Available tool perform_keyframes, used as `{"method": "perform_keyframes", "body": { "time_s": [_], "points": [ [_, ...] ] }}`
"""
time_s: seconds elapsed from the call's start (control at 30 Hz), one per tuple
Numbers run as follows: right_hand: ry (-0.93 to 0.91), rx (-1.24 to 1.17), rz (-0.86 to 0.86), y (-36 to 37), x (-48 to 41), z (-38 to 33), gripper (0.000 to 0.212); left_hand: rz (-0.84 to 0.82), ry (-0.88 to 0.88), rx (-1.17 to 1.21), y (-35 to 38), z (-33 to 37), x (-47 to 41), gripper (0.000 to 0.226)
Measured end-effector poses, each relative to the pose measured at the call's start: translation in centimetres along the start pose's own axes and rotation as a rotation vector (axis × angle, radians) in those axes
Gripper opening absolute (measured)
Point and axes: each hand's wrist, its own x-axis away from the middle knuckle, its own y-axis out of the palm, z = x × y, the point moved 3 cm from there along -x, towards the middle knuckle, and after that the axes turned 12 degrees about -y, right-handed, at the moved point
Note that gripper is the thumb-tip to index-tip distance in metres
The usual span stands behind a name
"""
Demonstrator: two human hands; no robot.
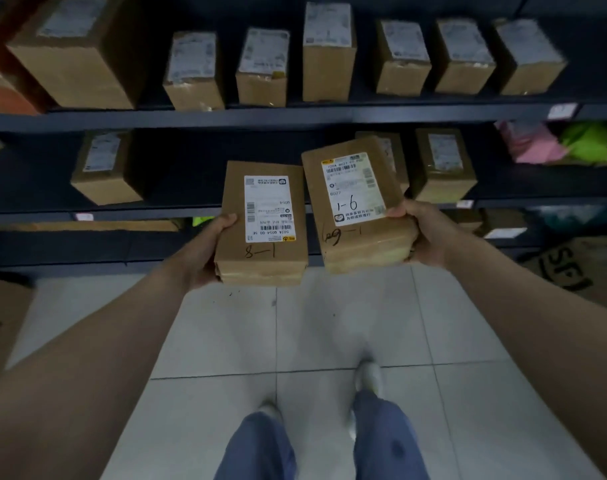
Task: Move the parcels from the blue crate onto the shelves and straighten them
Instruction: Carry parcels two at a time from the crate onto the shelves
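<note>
Parcels (264,220) (359,209) held side by side, one per hand (205,254) (423,233).

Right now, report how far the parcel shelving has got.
Done: a row of parcels stands on the upper shelf, a few parcels on the middle shelf. In hand: the left hand holds the parcel marked 1-8, the right hand the parcel marked 1-6. Left: both need shelving; the blue crate is out of view, remainder unknown.
</note>
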Motion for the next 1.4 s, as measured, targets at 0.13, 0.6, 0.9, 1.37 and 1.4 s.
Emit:
{"method": "perform_keyframes", "body": {
  "time_s": [0.13,0.6,0.9,1.37,1.4],
  "points": [
    [-0.008,0.000,0.031,-1.7,-2.6,2.2,0.028,0.024,0.018,0.008,1.0,0.3,-5.2,0.030],
    [-0.158,-0.167,0.062,-8.3,-14.9,2.6,0.052,0.034,0.103,-0.051,6.7,7.1,-23.4,0.051],
    [-0.222,-0.215,-0.021,-11.7,-19.4,3.5,0.027,0.037,0.046,0.016,8.9,10.0,-30.5,0.053],
    [-0.129,-0.168,-0.145,-9.2,-15.2,2.9,0.042,0.482,0.163,-0.284,9.2,10.9,-24.8,0.035],
    [-0.119,-0.159,-0.151,-8.8,-14.1,2.6,0.043,0.502,0.184,-0.372,9.5,10.8,-23.3,0.029]
  ]
}}
